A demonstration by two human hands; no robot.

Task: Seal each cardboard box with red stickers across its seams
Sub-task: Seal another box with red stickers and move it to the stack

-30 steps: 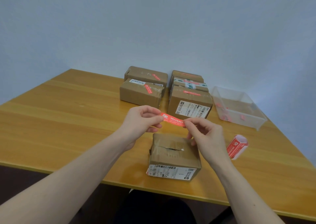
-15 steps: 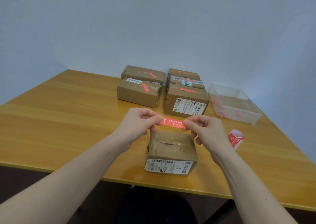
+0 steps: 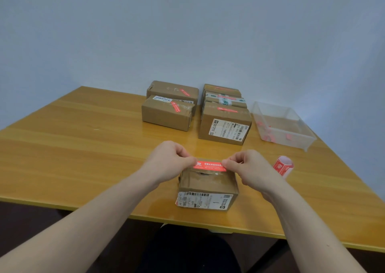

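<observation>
A small cardboard box (image 3: 208,186) with a torn top seam and a white label on its front stands near the table's front edge. Just above its far top edge a red sticker (image 3: 209,165) is stretched flat between my hands. My left hand (image 3: 168,161) pinches the sticker's left end and my right hand (image 3: 248,167) pinches its right end. Whether the sticker touches the box I cannot tell. A roll of red stickers (image 3: 283,166) lies on the table right of my right hand.
Several cardboard boxes with red stickers on their tops stand at the back, two on the left (image 3: 166,116) and three on the right (image 3: 225,126). A clear plastic bin (image 3: 300,133) with red scraps sits at the far right. The wooden table (image 3: 73,147) spreads out to the left.
Both hands have lowered the sticker toward the box's far top edge, levelling it from a tilt to horizontal. The view has shifted slightly.
</observation>
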